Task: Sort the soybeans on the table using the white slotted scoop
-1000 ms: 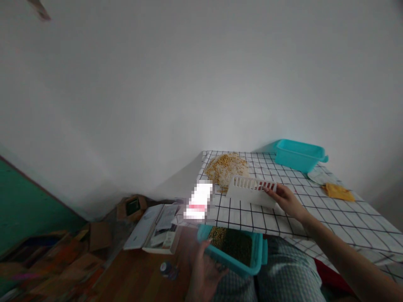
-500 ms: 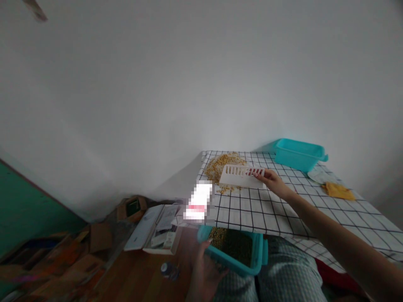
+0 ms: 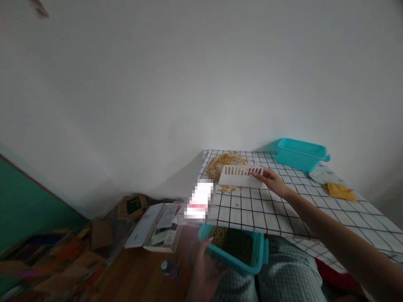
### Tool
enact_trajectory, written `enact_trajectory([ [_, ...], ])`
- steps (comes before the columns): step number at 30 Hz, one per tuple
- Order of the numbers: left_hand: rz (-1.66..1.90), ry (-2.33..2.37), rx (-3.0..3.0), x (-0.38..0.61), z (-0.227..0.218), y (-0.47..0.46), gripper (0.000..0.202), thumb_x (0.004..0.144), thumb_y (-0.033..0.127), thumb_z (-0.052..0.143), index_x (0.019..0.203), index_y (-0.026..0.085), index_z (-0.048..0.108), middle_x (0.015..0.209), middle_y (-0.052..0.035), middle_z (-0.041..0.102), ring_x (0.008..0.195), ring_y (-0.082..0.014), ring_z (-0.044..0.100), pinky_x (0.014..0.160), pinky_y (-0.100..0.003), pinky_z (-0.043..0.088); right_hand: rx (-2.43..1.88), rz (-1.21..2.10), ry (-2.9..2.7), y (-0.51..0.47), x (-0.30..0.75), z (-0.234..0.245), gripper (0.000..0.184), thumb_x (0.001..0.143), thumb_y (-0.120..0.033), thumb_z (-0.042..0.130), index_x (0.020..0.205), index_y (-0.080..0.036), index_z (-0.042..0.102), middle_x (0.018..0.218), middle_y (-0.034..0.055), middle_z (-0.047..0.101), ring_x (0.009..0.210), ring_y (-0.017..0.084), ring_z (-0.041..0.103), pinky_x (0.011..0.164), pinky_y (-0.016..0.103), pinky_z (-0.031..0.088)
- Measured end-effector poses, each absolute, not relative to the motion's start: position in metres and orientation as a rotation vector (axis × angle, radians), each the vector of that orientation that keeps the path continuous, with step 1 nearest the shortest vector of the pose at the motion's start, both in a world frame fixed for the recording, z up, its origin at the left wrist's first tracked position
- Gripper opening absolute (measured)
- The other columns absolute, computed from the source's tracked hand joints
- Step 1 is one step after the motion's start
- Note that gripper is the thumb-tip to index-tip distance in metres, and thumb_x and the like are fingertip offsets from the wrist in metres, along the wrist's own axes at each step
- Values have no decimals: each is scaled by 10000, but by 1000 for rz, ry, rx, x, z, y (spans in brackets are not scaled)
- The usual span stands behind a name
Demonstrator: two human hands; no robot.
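My right hand (image 3: 269,179) grips the right end of a white plastic slotted scraper-like board (image 3: 239,180), which stands tilted on the checked tablecloth. Behind and left of the board lies a spread heap of yellow soybean-like grains (image 3: 227,159). A few more grains (image 3: 227,189) lie in front of it. Below the table edge, my left hand (image 3: 206,262) is closed round the left side of a teal plastic basin (image 3: 231,261). That basin sits at my lap and holds yellow grains at its left and small dark green ones beside them.
A second teal basin (image 3: 300,153) stands at the back right of the tablecloth (image 3: 283,214). Near it lie a yellow cloth (image 3: 340,191) and a clear, flat item. A blurred-out bright phone-like shape (image 3: 200,199) is at the table's left edge. Open boxes (image 3: 162,228) and a bottle (image 3: 166,267) are on the floor.
The white board has shifted very slightly left. My left hand and the basin at my lap stay almost where they were.
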State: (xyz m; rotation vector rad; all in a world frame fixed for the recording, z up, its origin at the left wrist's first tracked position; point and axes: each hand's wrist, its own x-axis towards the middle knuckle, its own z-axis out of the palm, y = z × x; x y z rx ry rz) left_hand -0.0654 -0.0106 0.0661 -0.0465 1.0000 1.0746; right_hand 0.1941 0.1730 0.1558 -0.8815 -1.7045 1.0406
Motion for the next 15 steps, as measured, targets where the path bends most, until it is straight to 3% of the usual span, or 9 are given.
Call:
enact_trajectory([
  [7, 1075, 1008, -47, -67, 66, -12, 479, 718, 405, 678, 1128, 176, 586, 932, -89, 737, 866, -292, 671, 685, -399, 527, -898, 1014, -1780, 171, 187, 157, 324, 851, -472, 597, 1028, -230, 720, 1022, 44, 730, 924, 244, 665, 820, 396, 528],
  [15, 1077, 1019, -66, -65, 69, -10, 486, 726, 394, 672, 1139, 150, 587, 925, -98, 741, 809, -276, 670, 661, -387, 528, -857, 1077, -1727, 170, 182, 161, 354, 851, -474, 601, 1084, -225, 699, 1071, 60, 720, 993, 251, 652, 895, 428, 503],
])
